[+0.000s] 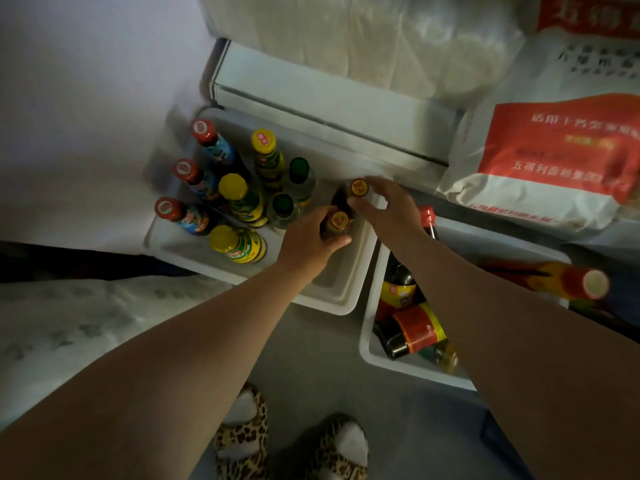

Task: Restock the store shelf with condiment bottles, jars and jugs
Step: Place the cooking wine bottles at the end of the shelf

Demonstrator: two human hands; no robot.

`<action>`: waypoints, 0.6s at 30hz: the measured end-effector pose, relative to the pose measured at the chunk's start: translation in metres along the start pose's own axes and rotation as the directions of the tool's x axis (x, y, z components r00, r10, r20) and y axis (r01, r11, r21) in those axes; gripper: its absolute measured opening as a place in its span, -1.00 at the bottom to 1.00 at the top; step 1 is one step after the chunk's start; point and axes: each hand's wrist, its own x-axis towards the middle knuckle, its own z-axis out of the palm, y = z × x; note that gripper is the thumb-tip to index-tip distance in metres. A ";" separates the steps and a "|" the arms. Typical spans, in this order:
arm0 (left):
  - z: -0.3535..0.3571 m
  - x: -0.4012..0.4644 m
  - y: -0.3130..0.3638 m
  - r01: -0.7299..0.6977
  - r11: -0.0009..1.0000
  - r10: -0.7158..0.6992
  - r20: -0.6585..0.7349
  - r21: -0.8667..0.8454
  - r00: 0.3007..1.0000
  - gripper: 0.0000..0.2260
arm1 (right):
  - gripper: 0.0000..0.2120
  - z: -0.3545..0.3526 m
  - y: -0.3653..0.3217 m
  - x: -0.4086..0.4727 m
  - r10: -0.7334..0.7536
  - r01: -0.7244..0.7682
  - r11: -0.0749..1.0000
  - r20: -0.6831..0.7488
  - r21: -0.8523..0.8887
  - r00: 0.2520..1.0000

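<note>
1. Below, my left hand (313, 237) gripped a dark bottle with an orange-and-red cap (337, 221), fingers curled round its neck.
2. My right hand (384, 206) pinched the neck of a second dark bottle (358, 188) just behind the first; fingertips were closed under its cap.
3. Both bottles stood upright in the white tray (341, 292), near its right wall, almost touching each other.
4. Open floor remained along the tray's front edge; the left half held upright red-capped bottles (204, 130), yellow-capped bottles (235, 187) and green-capped bottles (298, 166), packed close.
5. A second white bin (369, 341) sat just beside the tray on the right, holding bottles lying flat.
6. The trays looked smooth, rigid and round-cornered; the caps were round and glossy.
7. Soft printed sacks (540, 161) overhung the rear.
</note>
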 end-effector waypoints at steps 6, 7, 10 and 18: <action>0.006 0.008 -0.006 -0.043 0.999 0.044 -0.020 0.014 0.999 -0.70 | -0.64 0.009 0.010 0.012 -0.039 0.034 0.993 0.039 0.114 0.998; 0.007 0.008 -0.006 -0.046 0.999 0.047 -0.021 0.015 0.999 -0.71 | -0.65 0.010 0.011 0.012 -0.039 0.034 0.992 0.039 0.120 0.998; 0.004 0.007 -0.004 -0.060 0.996 0.061 -0.016 0.063 0.998 -0.71 | -0.67 0.011 0.004 0.011 -0.035 0.031 0.993 0.041 0.112 0.999; -0.037 -0.024 0.025 -0.032 0.999 0.032 0.000 0.041 0.999 -0.71 | -0.74 -0.021 -0.024 -0.015 0.002 0.005 0.994 -0.064 0.111 0.998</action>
